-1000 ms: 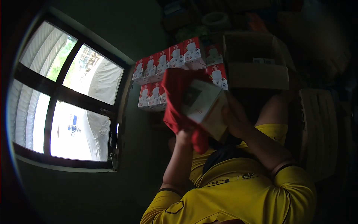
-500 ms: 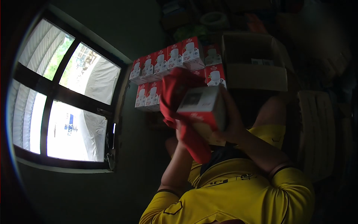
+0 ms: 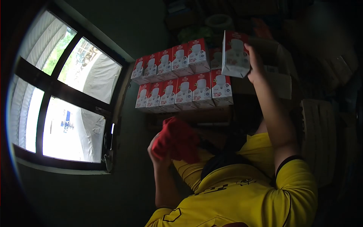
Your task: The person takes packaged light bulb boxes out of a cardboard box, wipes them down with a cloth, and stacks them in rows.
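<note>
My right hand (image 3: 256,68) grips a red-and-white product box (image 3: 235,56) by its right side. The box is upright, raised beside the right end of the stacked boxes. A white item is pictured on its front, but the print is too small to read. My left hand (image 3: 154,151) is closed around a bunched red cloth (image 3: 176,139), low and near my lap; the cloth hides most of its fingers. Similar red-and-white boxes (image 3: 183,92) stand in two stepped rows ahead of me.
An open cardboard carton (image 3: 281,81) sits behind my right forearm. To the left is a bright window (image 3: 75,94) with a dark frame. Further cardboard (image 3: 319,140) lies at the right, in shadow. A dim, pale round object (image 3: 219,22) shows at the back.
The box has left the cloth and moved up and right in my right hand. My left hand has dropped down and left with the cloth, uncovering the lower row of boxes.
</note>
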{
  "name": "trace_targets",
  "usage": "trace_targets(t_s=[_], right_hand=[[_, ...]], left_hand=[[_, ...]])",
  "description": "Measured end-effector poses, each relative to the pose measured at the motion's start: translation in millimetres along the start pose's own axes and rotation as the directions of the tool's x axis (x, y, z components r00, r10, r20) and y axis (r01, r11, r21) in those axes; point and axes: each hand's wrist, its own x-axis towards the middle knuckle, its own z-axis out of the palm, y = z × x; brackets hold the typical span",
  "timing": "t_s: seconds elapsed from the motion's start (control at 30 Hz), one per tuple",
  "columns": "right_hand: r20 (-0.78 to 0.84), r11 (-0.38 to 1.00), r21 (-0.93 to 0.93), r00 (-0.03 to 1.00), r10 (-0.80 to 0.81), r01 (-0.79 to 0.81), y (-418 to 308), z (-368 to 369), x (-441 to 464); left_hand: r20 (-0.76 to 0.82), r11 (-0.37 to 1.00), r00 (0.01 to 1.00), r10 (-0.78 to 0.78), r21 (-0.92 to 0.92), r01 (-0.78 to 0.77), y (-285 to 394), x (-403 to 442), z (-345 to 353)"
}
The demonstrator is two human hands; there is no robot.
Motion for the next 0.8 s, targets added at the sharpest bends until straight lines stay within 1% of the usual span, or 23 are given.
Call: trace_targets(t_s=[0.03, 0.1, 0.13, 0.17, 0.23, 0.27, 0.33, 0.37, 0.4, 0.43, 0.5, 0.53, 0.6, 0.63, 0.67, 0.73, 0.77, 0.8], right_hand=[[-0.028, 0.998, -0.053, 0.999, 0.016, -0.018, 3, -4, 23], [-0.083, 0.985, -0.160, 0.995, 0.046, -0.059, 15, -12, 70], [-0.073, 0.978, -0.194, 0.995, 0.070, -0.083, 19, -8, 84], [-0.068, 0.963, -0.256, 0.995, 0.066, -0.081, 24, -8, 92], [-0.058, 0.924, -0.376, 0.997, 0.054, -0.072, 18, 17, 84], [0.027, 0.911, -0.408, 0.996, 0.084, -0.065, 24, 16, 92], [0.122, 0.808, -0.587, 0.982, 0.146, -0.047, 42, 8, 110], [0.161, 0.745, -0.667, 0.970, 0.182, -0.029, 52, 3, 118], [0.102, 0.823, -0.563, 0.981, 0.167, -0.081, 64, 3, 120], [0.071, 0.851, -0.518, 0.986, 0.148, -0.090, 71, 2, 124], [0.007, 0.899, -0.426, 0.994, 0.113, -0.100, 78, -1, 131], [-0.001, 0.928, -0.357, 0.994, 0.112, -0.104, 76, 4, 125], [0.009, 0.954, -0.251, 0.986, 0.169, -0.162, 76, 7, 125], [0.014, 0.962, -0.195, 0.981, 0.196, -0.189, 76, 7, 125], [0.021, 0.965, -0.187, 0.982, 0.189, -0.182, 77, 6, 127], [0.034, 0.972, -0.169, 0.985, 0.172, -0.164, 79, 5, 133], [0.039, 0.973, -0.168, 0.985, 0.170, -0.161, 80, 4, 135], [0.044, 0.973, -0.168, 0.985, 0.169, -0.159, 80, 4, 134]], left_hand=[[-0.063, 1.000, 0.998, 0.003, 0.012, -0.002, -7, -7, -15], [-0.197, 0.999, 0.979, -0.044, 0.002, 0.045, -12, -21, -40], [-0.263, 0.998, 0.962, -0.069, -0.006, 0.070, -15, -29, -52], [-0.356, 0.994, 0.928, -0.110, -0.036, 0.104, -23, -40, -67], [-0.525, 0.981, 0.829, -0.192, -0.107, 0.159, -42, -61, -96], [-0.594, 0.982, 0.783, -0.186, -0.097, 0.159, -47, -68, -108], [-0.716, 0.984, 0.678, -0.167, -0.075, 0.163, -50, -74, -121], [-0.706, 0.975, 0.673, -0.222, -0.160, 0.153, -46, -74, -122], [-0.690, 0.959, 0.669, -0.275, -0.245, 0.142, -31, -73, -120], [-0.669, 0.935, 0.667, -0.328, -0.329, 0.129, -19, -70, -118], [-0.688, 0.931, 0.637, -0.347, -0.335, 0.146, -6, -65, -110], [-0.697, 0.928, 0.621, -0.358, -0.337, 0.156, -4, -63, -108], [-0.659, 0.984, 0.736, -0.155, -0.036, 0.175, -46, -79, -137], [-0.649, 0.986, 0.746, -0.147, -0.032, 0.166, -50, -78, -138], [-0.639, 0.987, 0.757, -0.139, -0.028, 0.157, -53, -76, -140], [-0.654, 0.941, 0.691, -0.308, -0.317, 0.120, -30, -56, -119], [-0.656, 0.979, 0.727, -0.203, -0.137, 0.150, -40, -56, -125], [-0.655, 0.986, 0.737, -0.164, -0.077, 0.151, -42, -54, -123]])
